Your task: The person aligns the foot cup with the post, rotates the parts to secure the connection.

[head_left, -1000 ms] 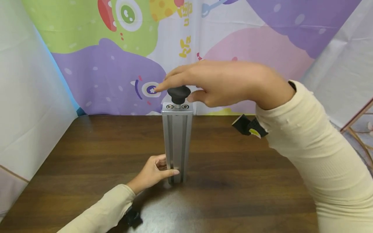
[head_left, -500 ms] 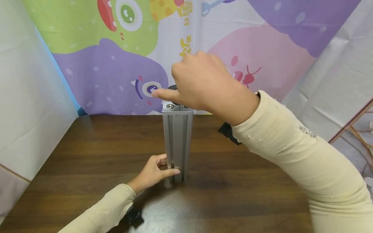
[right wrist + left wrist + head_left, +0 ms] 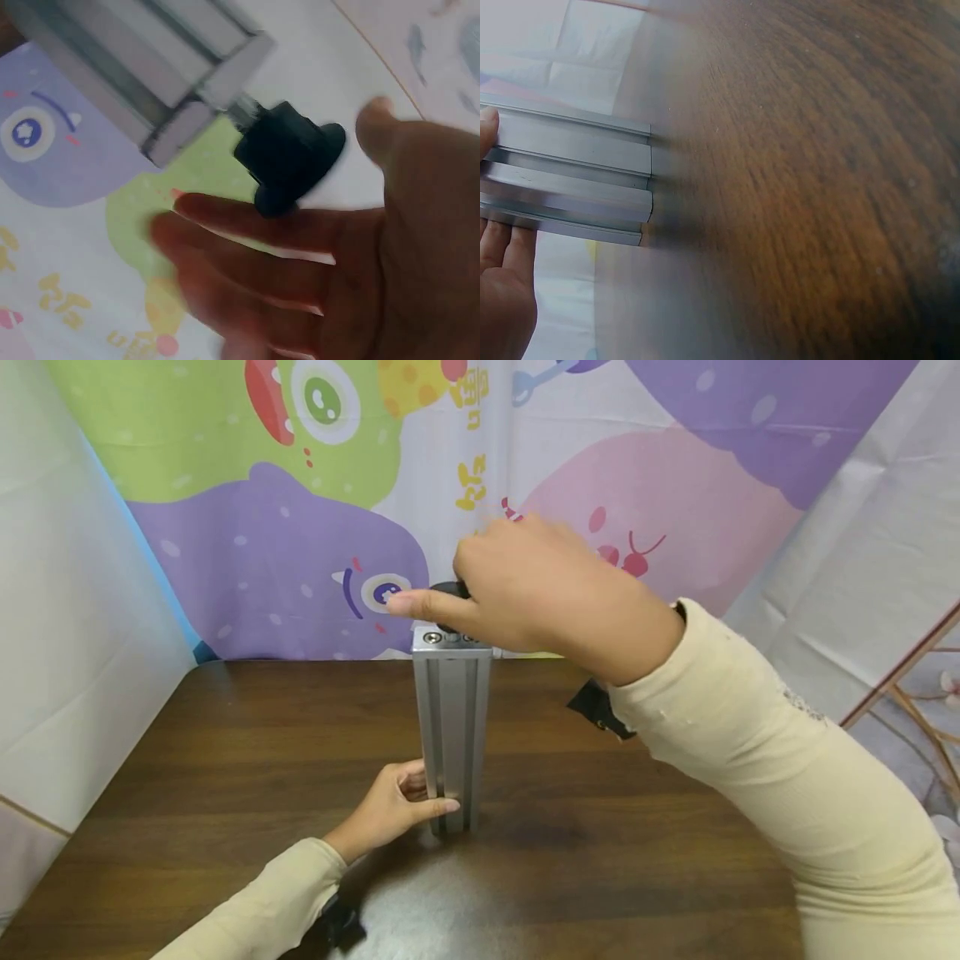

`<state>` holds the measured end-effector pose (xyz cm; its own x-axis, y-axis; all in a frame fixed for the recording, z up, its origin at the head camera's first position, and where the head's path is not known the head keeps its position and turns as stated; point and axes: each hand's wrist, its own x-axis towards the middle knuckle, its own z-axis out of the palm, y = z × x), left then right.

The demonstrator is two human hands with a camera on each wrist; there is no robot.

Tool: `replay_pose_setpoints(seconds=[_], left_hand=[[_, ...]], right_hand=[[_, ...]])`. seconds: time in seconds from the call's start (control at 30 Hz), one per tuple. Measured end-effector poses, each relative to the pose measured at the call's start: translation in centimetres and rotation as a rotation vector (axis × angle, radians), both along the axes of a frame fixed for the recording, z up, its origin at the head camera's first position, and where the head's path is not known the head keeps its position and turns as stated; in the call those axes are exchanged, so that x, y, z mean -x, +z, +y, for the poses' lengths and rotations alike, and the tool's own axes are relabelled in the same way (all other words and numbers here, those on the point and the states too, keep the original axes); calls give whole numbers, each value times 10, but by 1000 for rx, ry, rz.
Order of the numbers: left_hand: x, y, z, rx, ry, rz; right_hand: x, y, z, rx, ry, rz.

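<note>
An aluminium profile (image 3: 453,718) with grooved sides stands upright on the wooden table. My left hand (image 3: 386,806) grips it near its lower end, thumb on the near face and fingers behind. In the left wrist view the lower end of the profile meets the tabletop. A black levelling foot (image 3: 285,154) sits on a threaded stud at the profile's top. Beside it is my right hand (image 3: 555,593), its fingers stretched along one side and the index finger against the rim. The thumb stands apart from the foot. In the head view this hand hides most of the foot.
The dark wooden table (image 3: 645,860) reaches back to a printed cartoon curtain (image 3: 285,552). White cloth (image 3: 90,610) hangs at the left side. Black wrist-worn devices show below both sleeves.
My right hand has turned over from lying flat beside the foot to knuckles up, with the thumb pointing left. It has since shifted slightly. My left hand and the profile stay put.
</note>
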<state>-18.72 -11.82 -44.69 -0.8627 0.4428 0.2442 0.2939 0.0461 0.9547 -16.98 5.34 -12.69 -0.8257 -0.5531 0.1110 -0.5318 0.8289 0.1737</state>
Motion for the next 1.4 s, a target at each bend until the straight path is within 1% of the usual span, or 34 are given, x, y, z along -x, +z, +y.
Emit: replay_pose_setpoints(seconds=[0.07, 0.13, 0.2, 0.27, 0.33, 0.4, 0.47, 0.63, 0.7, 0.77, 0.83, 0.9, 1.0, 1.07, 1.1, 1.2, 1.4], left_hand=[[0, 0, 0, 4, 1, -3], [0, 0, 0, 7, 2, -6], [0, 1, 0, 9, 2, -6], [0, 1, 0, 12, 4, -5], [0, 1, 0, 14, 7, -5], [0, 1, 0, 13, 7, -5], [0, 1, 0, 11, 6, -3], [0, -1, 0, 6, 4, 4], [0, -1, 0, 5, 3, 4], [0, -1, 0, 6, 2, 6], [0, -1, 0, 4, 1, 5], [1, -1, 0, -1, 1, 2], [1, -1, 3, -4, 6, -3], [2, -1, 3, -8, 5, -5], [2, -1, 3, -8, 4, -6], [2, -2, 2, -9, 2, -6], [2, -2, 2, -12, 4, -8]], right_hand=[[2, 4, 7, -18, 46, -113], [6, 9, 14, -41, 137, -196], [10, 12, 21, -58, 246, -246], [13, 13, 25, -57, 371, -262], [16, 14, 28, -57, 467, -250], [17, 13, 28, -58, 514, -237], [17, 12, 26, -73, 524, -232], [17, 8, 22, -67, 510, -225], [16, 7, 19, -50, 486, -208], [15, 7, 16, -25, 439, -170], [13, 6, 11, 8, 353, -108], [10, 4, 5, 29, 242, -29], [7, -1, -2, 32, 72, 87], [5, -3, -6, 22, -4, 138], [5, -4, -7, 20, -29, 154], [5, -7, -8, 29, -54, 179], [4, -8, -7, 37, -44, 193]])
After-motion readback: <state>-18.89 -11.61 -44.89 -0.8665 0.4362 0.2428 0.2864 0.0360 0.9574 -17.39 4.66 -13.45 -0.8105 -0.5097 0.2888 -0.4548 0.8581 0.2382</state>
